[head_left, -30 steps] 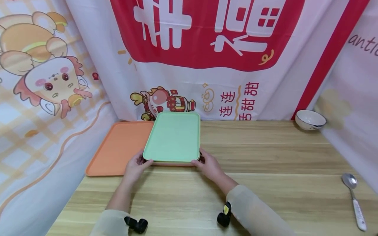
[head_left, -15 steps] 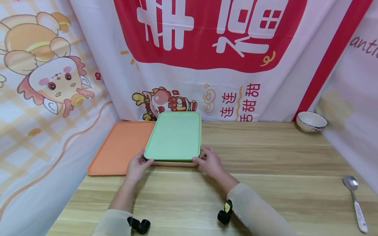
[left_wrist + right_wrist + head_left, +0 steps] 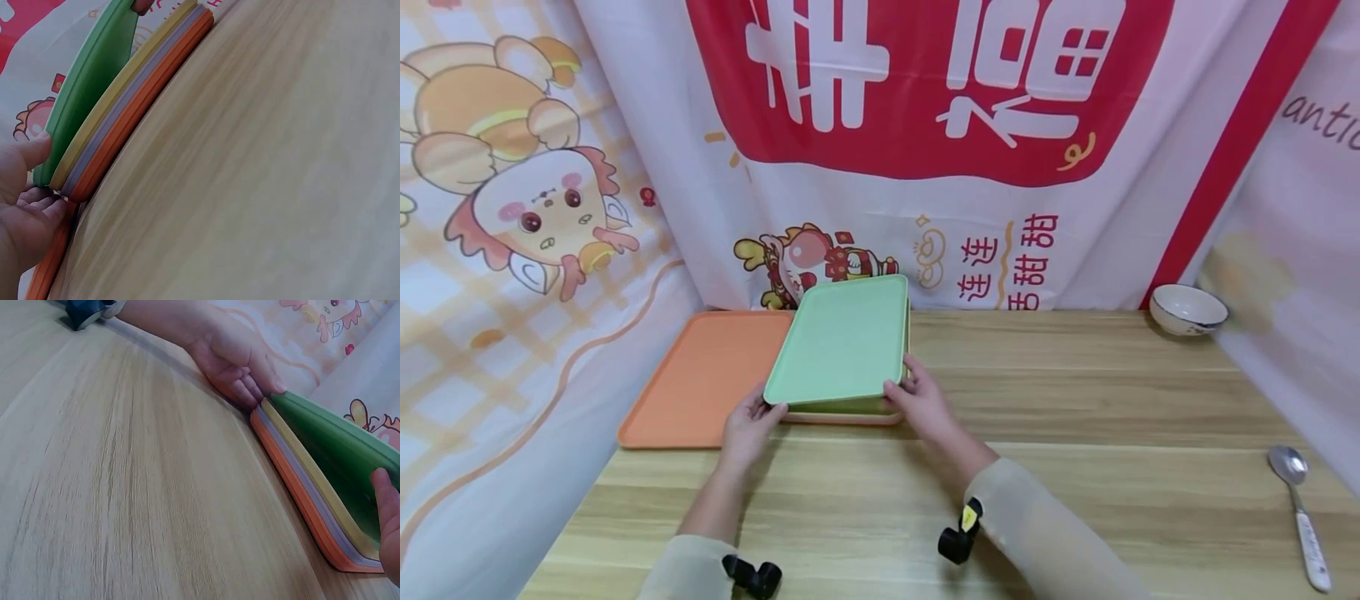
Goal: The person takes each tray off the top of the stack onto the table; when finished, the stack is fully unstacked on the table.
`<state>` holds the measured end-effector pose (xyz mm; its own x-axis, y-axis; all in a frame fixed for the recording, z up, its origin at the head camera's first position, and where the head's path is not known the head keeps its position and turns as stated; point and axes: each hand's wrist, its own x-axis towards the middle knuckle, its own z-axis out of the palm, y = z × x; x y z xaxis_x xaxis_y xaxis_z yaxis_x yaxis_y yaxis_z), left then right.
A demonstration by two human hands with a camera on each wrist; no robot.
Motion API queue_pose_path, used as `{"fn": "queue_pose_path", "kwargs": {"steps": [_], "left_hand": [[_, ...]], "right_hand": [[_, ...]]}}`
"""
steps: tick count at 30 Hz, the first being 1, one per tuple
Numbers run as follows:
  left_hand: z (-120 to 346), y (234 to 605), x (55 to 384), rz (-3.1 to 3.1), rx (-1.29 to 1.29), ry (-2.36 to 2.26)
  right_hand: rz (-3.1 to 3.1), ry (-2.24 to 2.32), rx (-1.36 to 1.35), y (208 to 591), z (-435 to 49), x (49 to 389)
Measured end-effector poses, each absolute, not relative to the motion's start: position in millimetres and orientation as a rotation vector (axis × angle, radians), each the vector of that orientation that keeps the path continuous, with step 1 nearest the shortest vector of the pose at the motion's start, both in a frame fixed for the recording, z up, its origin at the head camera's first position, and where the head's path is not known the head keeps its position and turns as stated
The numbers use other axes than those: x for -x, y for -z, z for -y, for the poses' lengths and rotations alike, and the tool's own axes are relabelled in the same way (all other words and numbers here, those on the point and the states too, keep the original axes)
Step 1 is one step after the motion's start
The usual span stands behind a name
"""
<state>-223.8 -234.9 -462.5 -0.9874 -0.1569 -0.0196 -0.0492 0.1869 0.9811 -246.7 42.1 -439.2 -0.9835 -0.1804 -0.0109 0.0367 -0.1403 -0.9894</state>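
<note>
Thumb above and fingers beneath, the left hand pinches the near left corner of a green tray; the right hand grips the near right corner similarly but higher, apparently keeping that side clear of the stack of yellow, lavender and orange trays below. Just left of the left hand, a separate orange tray lies flat on the bench, while well right of the right hand rest a spoon and, farther off, a bowl.

At least five trays — one bowl, one spoon (two hands).
</note>
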Motion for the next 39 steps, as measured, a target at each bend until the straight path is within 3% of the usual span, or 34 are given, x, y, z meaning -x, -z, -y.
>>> {"fn": "queue_pose_path", "kwargs": {"steps": [10, 17, 29, 39], "left_hand": [[238.6, 464.8, 224.3, 2.419, -0.192, 1.933], [229.9, 471.4, 227.9, 2.39, -0.079, 1.867], [233.4, 470.9, 223.1, 2.533, -0.165, 1.771], [232.2, 470.7, 222.4, 2.583, -0.166, 1.718]], "right_hand": [[-1.737, 2.4, 0.024, 439.5, -47.5, 247.8], [-1.724, 2.448, 0.091, 426.2, -71.1, 243.4], [-1.735, 2.43, 0.219, 402.5, -139.9, 226.3], [-1.695, 2.505, 0.28, 411.6, -210.2, 214.7]]}}
